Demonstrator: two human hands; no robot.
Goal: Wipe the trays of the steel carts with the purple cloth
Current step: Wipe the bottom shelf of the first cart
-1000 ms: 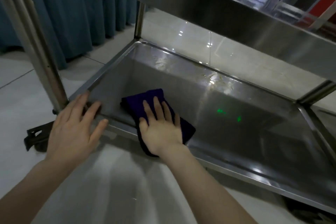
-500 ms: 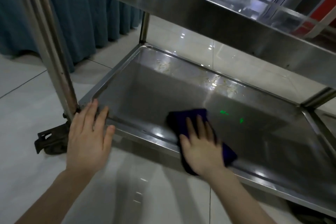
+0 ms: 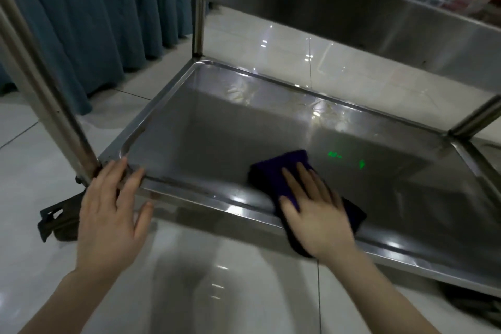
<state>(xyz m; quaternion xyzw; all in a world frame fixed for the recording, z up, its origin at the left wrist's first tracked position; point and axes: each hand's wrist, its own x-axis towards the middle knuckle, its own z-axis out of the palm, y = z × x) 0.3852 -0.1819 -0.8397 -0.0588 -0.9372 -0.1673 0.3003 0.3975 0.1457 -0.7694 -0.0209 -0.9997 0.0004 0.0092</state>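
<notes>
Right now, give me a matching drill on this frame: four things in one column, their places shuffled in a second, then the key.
Column A
1. left hand
2. right hand
3. purple cloth
4. blue curtain

Column B
a. pressed flat on the purple cloth
b. hanging at far left, beyond the steel post
c. fingers resting on the lower tray at its near left corner
d. lying across the tray's near rim

Pairs: 1-c, 2-a, 3-d, 4-b
</notes>
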